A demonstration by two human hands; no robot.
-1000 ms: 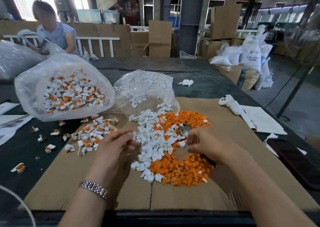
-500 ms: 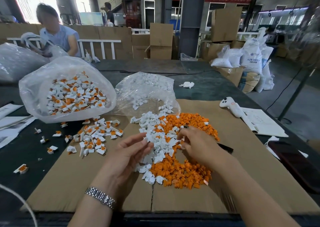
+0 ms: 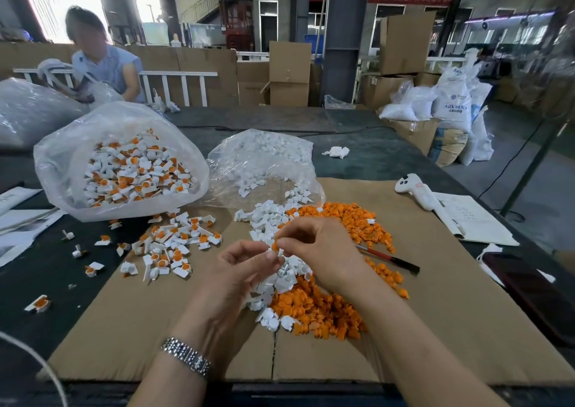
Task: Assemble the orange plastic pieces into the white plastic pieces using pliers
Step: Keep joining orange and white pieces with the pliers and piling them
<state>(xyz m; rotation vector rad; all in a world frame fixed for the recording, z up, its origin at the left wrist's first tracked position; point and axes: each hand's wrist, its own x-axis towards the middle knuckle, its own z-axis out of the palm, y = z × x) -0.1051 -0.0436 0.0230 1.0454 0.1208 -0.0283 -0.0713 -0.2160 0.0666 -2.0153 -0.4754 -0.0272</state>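
An orange piece (image 3: 274, 246) sits pinched in the right hand (image 3: 323, 251), pressed against a white piece (image 3: 271, 254) gripped by the fingertips of the left hand (image 3: 245, 263), both raised just above the heap in the middle of the cardboard sheet (image 3: 435, 313). So both hands are closed on parts, one each, and the pair looks about to be joined by hand; the pliers (image 3: 389, 259) lie unused on the cardboard just right of the right hand, partly hidden behind it. Below and around the hands lies the loose stock: white pieces (image 3: 286, 279) and orange pieces (image 3: 317, 310), too many to count, likely well over a hundred of each. A clear bag (image 3: 264, 154) behind holds more white ones. To the left, finished pairs (image 3: 174, 248) are scattered, several dozen, and a bigger bag (image 3: 124, 164) holds many more. I judge the job well underway, with a large share left. One bag of each kind, one pair of pliers, one white handheld gadget (image 3: 413, 188) on the right
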